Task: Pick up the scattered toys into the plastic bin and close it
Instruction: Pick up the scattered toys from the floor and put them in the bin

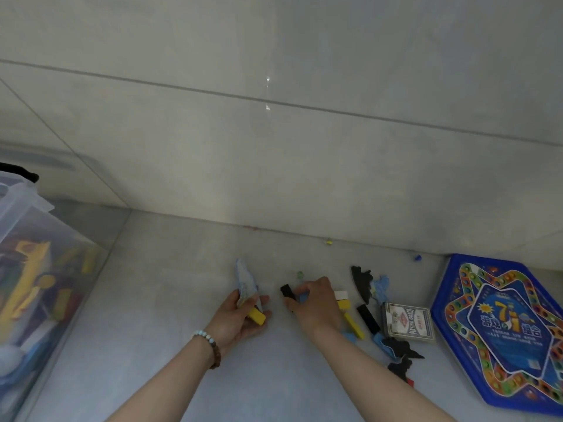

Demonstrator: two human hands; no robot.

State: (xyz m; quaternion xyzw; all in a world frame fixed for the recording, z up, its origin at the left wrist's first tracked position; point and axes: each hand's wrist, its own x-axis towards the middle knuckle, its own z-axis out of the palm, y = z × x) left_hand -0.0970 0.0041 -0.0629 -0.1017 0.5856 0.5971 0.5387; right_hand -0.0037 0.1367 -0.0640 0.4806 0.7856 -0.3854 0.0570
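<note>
Hands reach low over the floor [182, 315], close together, near the wall [274, 162]. The left hand [240, 318] lies palm up, its fingers loosely curled round one yellow block [257, 316], with the thumb pinning one pale blue piece [245, 284] that sticks out toward the wall. A bracelet [207, 342] circles that wrist.

The right hand [315, 303] is palm down, thumb and forefinger pinching one black block [288, 291] that sits on the floor. Something blue shows under the fingers, but it is too hidden to tell what.

Just right of that hand lies one white block [341, 295], touching a short yellow one [344, 305]. Past it lies a long yellow bar [355, 325]. That makes three yellow pieces, counting the held one. A second black piece, a long black bar [368, 319], lies just beside the yellow bar.

Three black jigsaw pieces [361, 281] lie around them, with blurred blue scraps [380, 286] between. One card deck [408, 322] sits beside one hexagonal game board [499, 330].

There are three marbles: a green marble [300, 274] near the right fingertips, and a yellow marble [328, 242] and a blue marble [417, 257] by the wall.

The bin [45, 269] stands at the far left, well apart from the scatter. Coloured shapes show through its clear wall.
</note>
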